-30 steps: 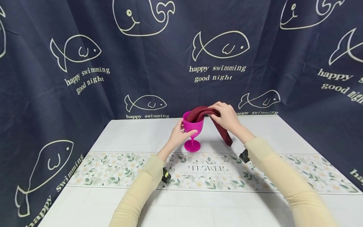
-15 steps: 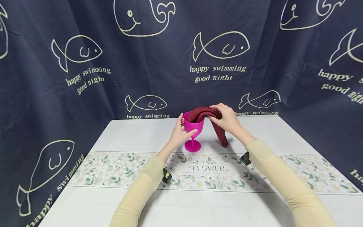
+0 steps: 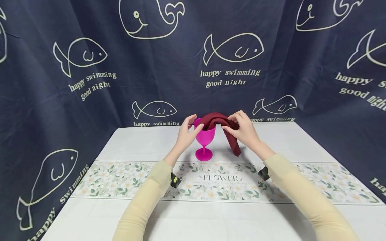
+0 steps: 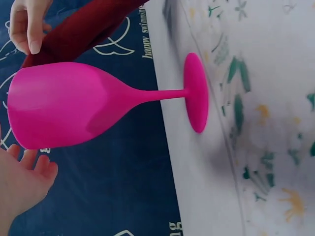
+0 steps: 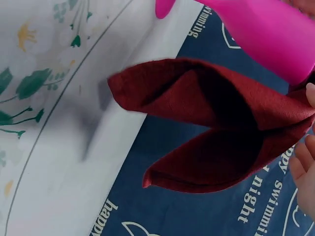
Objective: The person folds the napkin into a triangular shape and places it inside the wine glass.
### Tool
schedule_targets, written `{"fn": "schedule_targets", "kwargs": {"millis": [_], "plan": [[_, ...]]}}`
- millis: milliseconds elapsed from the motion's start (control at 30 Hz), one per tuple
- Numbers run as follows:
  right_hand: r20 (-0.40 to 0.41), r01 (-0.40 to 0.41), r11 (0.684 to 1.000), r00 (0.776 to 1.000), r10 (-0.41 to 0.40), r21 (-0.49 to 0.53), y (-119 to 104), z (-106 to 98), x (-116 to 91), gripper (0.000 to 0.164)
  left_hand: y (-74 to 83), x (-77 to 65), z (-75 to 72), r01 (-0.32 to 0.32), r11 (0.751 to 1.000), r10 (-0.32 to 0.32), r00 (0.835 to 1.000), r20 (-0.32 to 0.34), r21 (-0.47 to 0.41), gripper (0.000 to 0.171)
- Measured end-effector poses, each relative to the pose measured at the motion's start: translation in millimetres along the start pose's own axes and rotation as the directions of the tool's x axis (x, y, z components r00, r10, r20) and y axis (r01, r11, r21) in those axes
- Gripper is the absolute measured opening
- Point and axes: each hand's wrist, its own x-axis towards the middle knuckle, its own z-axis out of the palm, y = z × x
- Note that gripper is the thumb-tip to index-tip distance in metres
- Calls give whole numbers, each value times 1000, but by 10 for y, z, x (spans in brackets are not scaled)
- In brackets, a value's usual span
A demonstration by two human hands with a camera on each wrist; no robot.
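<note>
A magenta goblet (image 3: pixel 205 136) stands upright on the table, with a dark red cloth napkin (image 3: pixel 214 117) rising from its bowl and arching to the right. Around the rim is my left hand (image 3: pixel 185 134), thumb at the near side and fingers at the far left. In the left wrist view, that hand's fingers (image 4: pixel 42 164) are loosely bent beside the bowl. My right hand (image 3: pixel 245 129) pinches the napkin's arch between thumb and fingers. Below it the loose ends hang down, spread into two folded points in the right wrist view. The napkin's part inside the bowl is mostly hidden.
A white table (image 3: pixel 301 144) carries a floral printed band (image 3: pixel 223 187) across its middle, just in front of the goblet's foot. Behind and at the sides hangs a dark blue curtain (image 3: pixel 169 83) with fish drawings.
My left hand has moved up from the goblet's bowl to its rim, loosening its hold. My right hand has shifted slightly right along the napkin, whose hanging end has swung left.
</note>
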Motion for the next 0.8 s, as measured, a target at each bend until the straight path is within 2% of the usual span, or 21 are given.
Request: {"fn": "schedule_targets", "kwargs": {"millis": [167,400,533,800], "plan": [[-26,-3,1000,1000,3,-8,-32,-22,-61,30,70,83,-12,-57,998,57,998,-28,24,44],[-16,-95,995,995,94,-21,-54,-16,-154,26,205,207,-29,-115,991,118,992,-40,70,34],[-22,-125,992,992,124,-34,-70,8,-189,25,300,276,-14,-127,989,129,992,-12,81,30],[-26,-156,985,988,154,-80,-61,55,-231,27,427,413,60,-98,991,92,993,76,92,29]]}}
